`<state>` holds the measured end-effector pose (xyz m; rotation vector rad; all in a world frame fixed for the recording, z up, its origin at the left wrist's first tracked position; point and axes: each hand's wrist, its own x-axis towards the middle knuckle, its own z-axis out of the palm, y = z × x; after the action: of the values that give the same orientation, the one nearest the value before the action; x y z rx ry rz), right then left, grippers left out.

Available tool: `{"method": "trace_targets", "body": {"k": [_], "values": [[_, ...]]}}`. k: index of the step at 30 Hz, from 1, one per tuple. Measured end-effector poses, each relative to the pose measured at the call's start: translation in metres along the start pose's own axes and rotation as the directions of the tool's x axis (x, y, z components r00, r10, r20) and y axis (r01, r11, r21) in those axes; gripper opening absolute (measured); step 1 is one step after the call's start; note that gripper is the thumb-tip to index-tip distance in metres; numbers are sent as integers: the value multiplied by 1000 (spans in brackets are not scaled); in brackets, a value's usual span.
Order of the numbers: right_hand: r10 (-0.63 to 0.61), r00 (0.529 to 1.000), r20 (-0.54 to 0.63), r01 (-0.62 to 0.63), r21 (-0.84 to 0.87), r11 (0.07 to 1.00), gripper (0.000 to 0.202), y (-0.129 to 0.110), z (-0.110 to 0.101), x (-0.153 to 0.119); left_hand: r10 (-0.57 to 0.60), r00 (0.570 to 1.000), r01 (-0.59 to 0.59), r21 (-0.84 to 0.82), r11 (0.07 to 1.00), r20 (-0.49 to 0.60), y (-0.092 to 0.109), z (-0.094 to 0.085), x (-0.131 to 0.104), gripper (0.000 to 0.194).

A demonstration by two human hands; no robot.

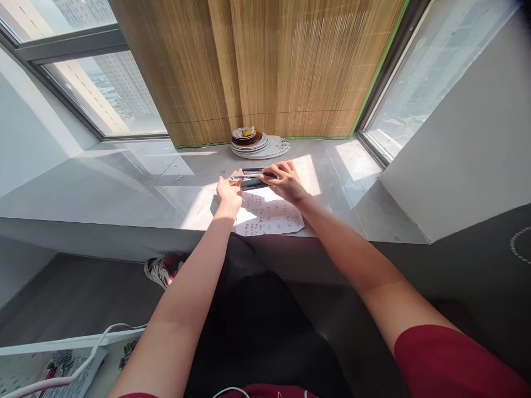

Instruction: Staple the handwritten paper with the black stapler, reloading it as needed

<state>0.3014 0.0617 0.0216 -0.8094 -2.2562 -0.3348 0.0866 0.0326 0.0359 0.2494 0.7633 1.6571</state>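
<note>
Above the grey window ledge, my two hands are close together at a slim silver-and-black pen [251,176]. My left hand [229,190] is closed at its silver left end, palm partly up. The fingers of my right hand [286,179] pinch its black right end from above. Just beneath and behind the pen is a dark flat case [255,183], partly covered by my fingers; whether a hand touches it, I cannot tell. Below them, a white sheet with handwriting [269,213] lies near the ledge's front edge, partly in bright sun.
A stack of plates [251,145] with a small yellow item on top stands at the back, against a bamboo blind [265,66]. Windows flank it. A shoe [161,270] is at lower left, near a white cable [89,354] over an open drawer or box [74,347].
</note>
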Motion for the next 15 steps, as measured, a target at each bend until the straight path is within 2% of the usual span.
{"method": "trace_targets", "body": {"k": [3, 6, 8, 10, 12, 15], "values": [[42, 999, -25, -41, 46, 998, 33, -3, -1, 1, 28, 999, -28, 35, 999, -17, 0, -1, 3, 53], [213, 971, -106, -198, 143, 970, 22, 0, 1, 3, 84, 996, -82, 82, 993, -26, 1, 1, 4, 48], [367, 921, -134, -326, 254, 911, 17, 5, 4, 6, 133, 991, -131, 102, 986, -9, 1, 1, 2, 53], [502, 859, -100, -437, 367, 821, 20, 12, 5, 8, 173, 985, -171, 119, 978, -6, 0, 1, 1, 66], [602, 798, -24, -532, 440, 723, 23, 17, 7, 9, 223, 975, -216, 186, 959, -15, -1, 0, 0, 70], [682, 720, 130, -649, 473, 596, 27, 19, 9, 8, 322, 947, -309, 290, 906, 4, -4, 0, -1, 58]]}}
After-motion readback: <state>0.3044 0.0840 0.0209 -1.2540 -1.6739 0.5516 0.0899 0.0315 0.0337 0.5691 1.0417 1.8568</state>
